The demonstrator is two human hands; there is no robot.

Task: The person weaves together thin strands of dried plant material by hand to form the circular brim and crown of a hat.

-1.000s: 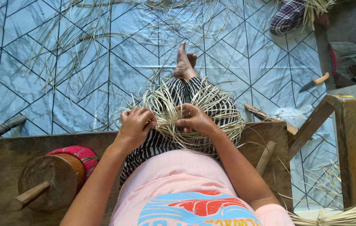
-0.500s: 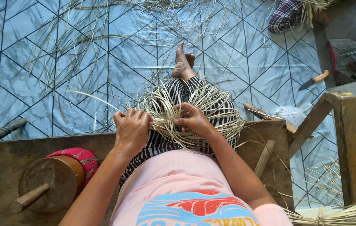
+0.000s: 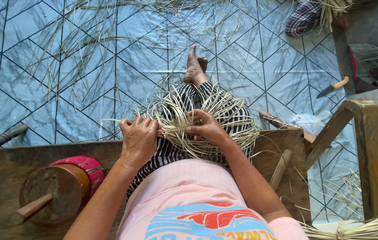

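A half-woven round piece of pale cane strips [image 3: 224,120] rests on my lap, over striped trousers. My left hand [image 3: 139,138] grips the strips at its left edge, fingers curled around them. My right hand [image 3: 204,127] pinches strips near the middle of the weave. Loose strip ends fan out all around the piece. My bare foot [image 3: 194,66] stretches out on the floor beyond it.
I sit on a wooden bench [image 3: 2,178] with a round wooden block [image 3: 53,191] and a pink cushion [image 3: 82,163] at left. Loose strips litter the blue patterned floor [image 3: 33,89]. A knife [image 3: 333,87] lies at right, a wooden frame [image 3: 366,146] beside it, and another person's checked sleeve [image 3: 304,18] shows top right.
My left hand has shifted slightly left and down along the rim, pulling strips. The right hand stays on the weave's middle. The long loose strip at left has dropped lower.
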